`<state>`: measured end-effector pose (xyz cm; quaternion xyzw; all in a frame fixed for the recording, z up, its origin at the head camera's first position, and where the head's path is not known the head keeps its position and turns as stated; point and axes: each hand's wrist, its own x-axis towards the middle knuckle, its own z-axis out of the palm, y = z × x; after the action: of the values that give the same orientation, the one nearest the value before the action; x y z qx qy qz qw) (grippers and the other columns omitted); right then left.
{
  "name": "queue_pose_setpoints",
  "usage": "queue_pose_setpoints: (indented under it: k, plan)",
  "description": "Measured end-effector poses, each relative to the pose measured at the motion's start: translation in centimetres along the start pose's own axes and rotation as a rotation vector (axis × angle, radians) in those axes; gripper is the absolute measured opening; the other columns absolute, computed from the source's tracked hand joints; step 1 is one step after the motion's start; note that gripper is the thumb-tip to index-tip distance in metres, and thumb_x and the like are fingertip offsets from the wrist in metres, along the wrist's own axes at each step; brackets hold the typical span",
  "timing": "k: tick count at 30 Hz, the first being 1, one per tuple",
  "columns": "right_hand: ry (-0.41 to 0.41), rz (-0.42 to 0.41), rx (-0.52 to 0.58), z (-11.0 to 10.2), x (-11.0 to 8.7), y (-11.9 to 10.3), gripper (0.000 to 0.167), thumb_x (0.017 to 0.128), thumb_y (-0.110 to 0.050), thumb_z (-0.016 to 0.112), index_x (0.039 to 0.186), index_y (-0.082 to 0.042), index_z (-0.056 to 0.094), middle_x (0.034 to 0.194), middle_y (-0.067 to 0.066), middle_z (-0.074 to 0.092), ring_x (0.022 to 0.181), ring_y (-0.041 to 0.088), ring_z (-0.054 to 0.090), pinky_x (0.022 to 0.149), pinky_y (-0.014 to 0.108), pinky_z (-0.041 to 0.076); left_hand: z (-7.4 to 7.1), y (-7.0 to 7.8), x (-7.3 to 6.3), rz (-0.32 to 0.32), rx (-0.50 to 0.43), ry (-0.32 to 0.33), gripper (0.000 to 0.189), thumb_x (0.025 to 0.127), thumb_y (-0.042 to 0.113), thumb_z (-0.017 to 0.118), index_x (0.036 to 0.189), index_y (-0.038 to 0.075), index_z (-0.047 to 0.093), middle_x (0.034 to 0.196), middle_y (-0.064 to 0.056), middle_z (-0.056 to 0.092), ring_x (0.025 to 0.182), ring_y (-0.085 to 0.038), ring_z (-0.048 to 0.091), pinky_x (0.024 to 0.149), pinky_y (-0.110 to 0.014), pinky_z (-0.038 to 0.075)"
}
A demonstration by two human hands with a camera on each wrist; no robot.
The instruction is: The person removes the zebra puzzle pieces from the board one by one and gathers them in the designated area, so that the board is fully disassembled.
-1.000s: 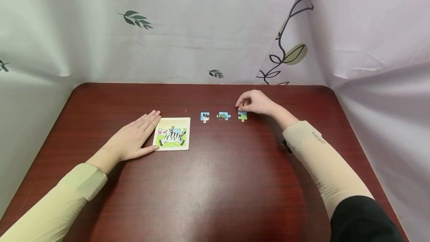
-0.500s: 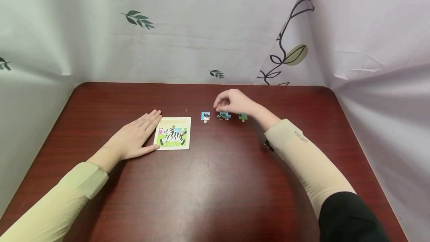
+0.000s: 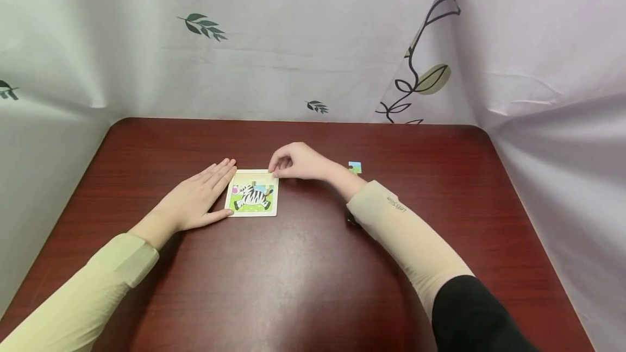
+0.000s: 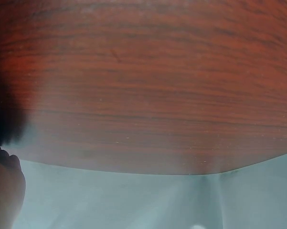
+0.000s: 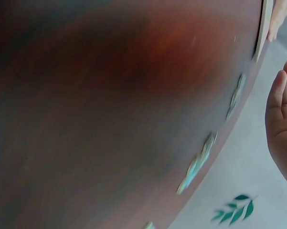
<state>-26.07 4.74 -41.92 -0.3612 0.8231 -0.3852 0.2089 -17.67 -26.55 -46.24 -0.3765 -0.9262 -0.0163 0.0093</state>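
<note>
A small zebra puzzle board (image 3: 253, 176) with a cream frame lies flat at the table's middle left; its upper part shows bare cream. My left hand (image 3: 195, 200) rests flat with spread fingers along the board's left edge. Over its upper right corner are the loosely bent fingertips of my right hand (image 3: 300, 162). In the right wrist view, the right fingers (image 5: 278, 90) show no piece between them. One blue-green puzzle piece (image 3: 355, 167) lies beyond my right forearm. Two others, a near piece (image 5: 198, 164) and a farther piece (image 5: 235, 98), are hidden behind my hand in the head view.
The brown wooden table (image 3: 274, 276) has rounded far corners. White cloth (image 3: 293, 42) with leaf prints hangs behind it and at both sides.
My right hand has swept left, from above the rightmost puzzle piece, past the middle one, to the board's upper right corner. My left hand and the board stay in place.
</note>
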Motion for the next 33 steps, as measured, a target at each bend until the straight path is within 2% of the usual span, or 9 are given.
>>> queue_pose_setpoints:
  k: [9,13,17,19,24,30,33]
  plan:
    - [-0.06,-0.058,-0.024,2.3,1.9,-0.9,0.007,0.096,-0.009,0.077,0.102,-0.006,0.08,0.094,0.005,0.078,0.082,0.008,0.068,0.077,0.015,0.057,0.0,0.0,0.1,-0.004,-0.005,0.004,0.097,0.099,0.056,0.063,0.164,-0.006,0.029,0.173,-0.024,0.03,0.161,-0.039,0.031,0.131,-0.016,-0.01]
    - [-0.076,-0.068,-0.044,3.0,2.7,-1.3,0.007,0.097,-0.009,0.076,0.102,-0.006,0.08,0.095,0.006,0.078,0.083,0.007,0.068,0.077,0.013,0.055,0.0,0.1,0.1,-0.008,-0.007,-0.012,0.096,0.099,0.054,0.064,0.164,-0.007,0.028,0.173,-0.024,0.028,0.161,-0.04,0.03,0.137,-0.026,0.002]
    - [-0.08,-0.066,-0.05,3.5,3.3,-1.7,0.007,0.096,-0.008,0.077,0.102,-0.005,0.079,0.094,0.006,0.077,0.083,0.008,0.068,0.077,0.011,0.054,0.0,0.1,0.1,-0.012,-0.002,-0.022,0.095,0.1,0.053,0.064,0.164,-0.007,0.028,0.174,-0.024,0.027,0.162,-0.04,0.029,0.138,-0.036,0.016]
    - [-0.083,-0.066,-0.051,3.7,3.6,-1.8,0.007,0.096,-0.008,0.077,0.102,-0.005,0.078,0.094,0.007,0.077,0.083,0.008,0.068,0.076,0.011,0.054,0.0,0.1,0.1,-0.009,0.0,-0.021,0.095,0.1,0.054,0.064,0.164,-0.007,0.028,0.174,-0.024,0.028,0.162,-0.04,0.029,0.138,-0.034,0.013]
    - [-0.1,-0.07,-0.058,4.1,4.4,-2.1,0.01,0.094,-0.007,0.078,0.104,-0.004,0.078,0.095,0.008,0.078,0.084,0.008,0.069,0.078,0.01,0.054,0.0,0.0,0.1,0.007,0.003,0.008,0.096,0.1,0.057,0.062,0.163,-0.007,0.03,0.172,-0.025,0.03,0.161,-0.04,0.032,0.137,-0.024,0.0]
    - [-0.117,-0.043,-0.082,4.6,5.0,-2.5,0.017,0.091,-0.005,0.081,0.107,-0.003,0.076,0.098,0.008,0.077,0.086,0.009,0.069,0.08,0.01,0.054,-0.1,0.0,0.2,0.007,0.002,0.009,0.094,0.1,0.055,0.062,0.164,-0.006,0.029,0.173,-0.024,0.029,0.162,-0.039,0.03,0.138,-0.031,0.009]
    - [-0.128,-0.037,-0.125,5.0,5.3,-2.6,0.021,0.091,-0.008,0.083,0.11,-0.005,0.076,0.101,0.007,0.076,0.089,0.01,0.068,0.08,0.01,0.052,-0.1,0.1,0.1,0.003,-0.002,-0.001,0.094,0.1,0.054,0.062,0.164,-0.006,0.028,0.174,-0.024,0.028,0.162,-0.04,0.029,0.138,-0.031,0.008]
